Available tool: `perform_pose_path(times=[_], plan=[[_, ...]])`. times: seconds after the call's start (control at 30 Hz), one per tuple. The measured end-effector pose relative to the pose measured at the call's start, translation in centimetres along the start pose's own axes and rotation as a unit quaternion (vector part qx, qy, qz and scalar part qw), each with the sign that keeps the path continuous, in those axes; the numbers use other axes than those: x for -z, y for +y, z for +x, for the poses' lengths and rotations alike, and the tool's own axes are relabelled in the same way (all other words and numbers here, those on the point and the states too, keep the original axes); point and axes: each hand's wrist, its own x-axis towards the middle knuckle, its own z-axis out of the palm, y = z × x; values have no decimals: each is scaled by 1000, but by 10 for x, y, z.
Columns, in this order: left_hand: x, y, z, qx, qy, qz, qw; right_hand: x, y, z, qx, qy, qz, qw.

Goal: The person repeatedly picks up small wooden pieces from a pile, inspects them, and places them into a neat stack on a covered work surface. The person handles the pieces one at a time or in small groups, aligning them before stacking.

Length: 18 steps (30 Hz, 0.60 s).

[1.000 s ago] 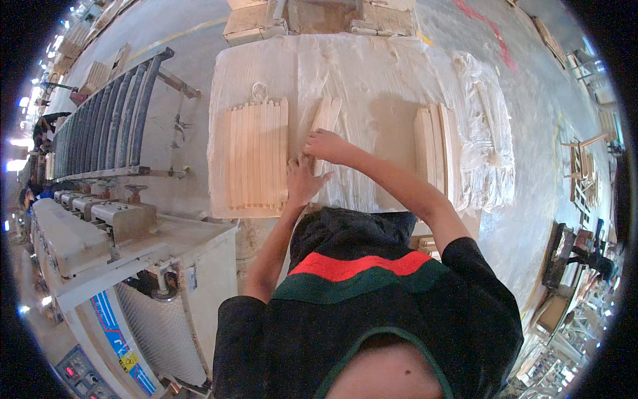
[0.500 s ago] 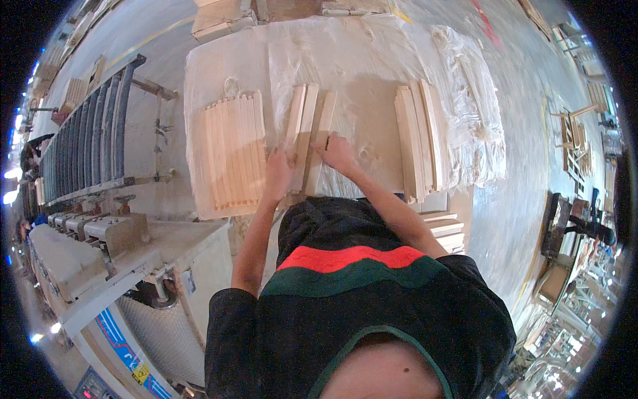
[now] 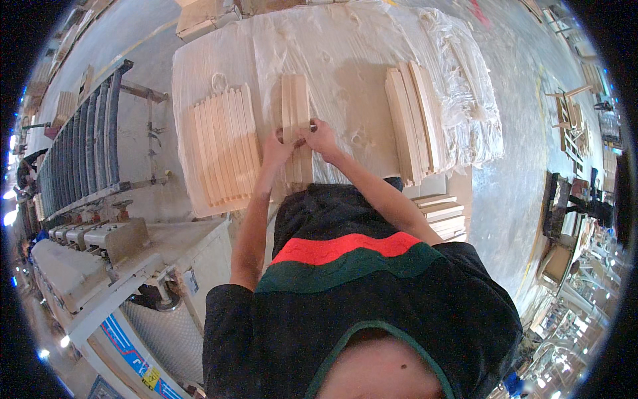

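Where both hands meet, left hand [image 3: 278,147], right hand [image 3: 320,136], wooden slats [image 3: 294,100] between

1. Two bare hands are on the work: the left hand [image 3: 278,147] and the right hand [image 3: 321,136], both gripping one small bundle of wooden slats [image 3: 294,106].
2. Three groups of pale slats lie on the table: the held bundle, a flat row of about eight slats [image 3: 222,149] to the left, and a leaning stack of about five boards [image 3: 413,120] to the right.
3. One plastic sheet [image 3: 345,46] covers the table.
4. One roller rack [image 3: 80,153] stands left.
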Motion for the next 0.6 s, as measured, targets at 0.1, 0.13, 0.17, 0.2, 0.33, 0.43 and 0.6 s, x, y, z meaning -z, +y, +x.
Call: perform_pose_path(times=[0.1,0.13,0.17,0.2,0.33,0.43,0.6], plan=[[3,-21,3,54,-5,-99,994,1,-17,-7,57,-4,-19,998],[4,-31,2,61,12,-115,991,2,-31,-14,94,9,-65,993],[6,-19,0,69,-18,-148,986,11,-36,-14,56,-11,-45,997],[16,10,-3,76,-49,-180,979,24,-39,-6,17,-29,-24,999],[36,62,-14,119,-78,-204,969,45,-77,0,33,0,-146,989],[39,82,-11,138,-148,-321,925,54,-84,16,38,32,-180,982],[48,110,-3,152,-236,-472,836,77,-113,30,11,-9,-89,996]])
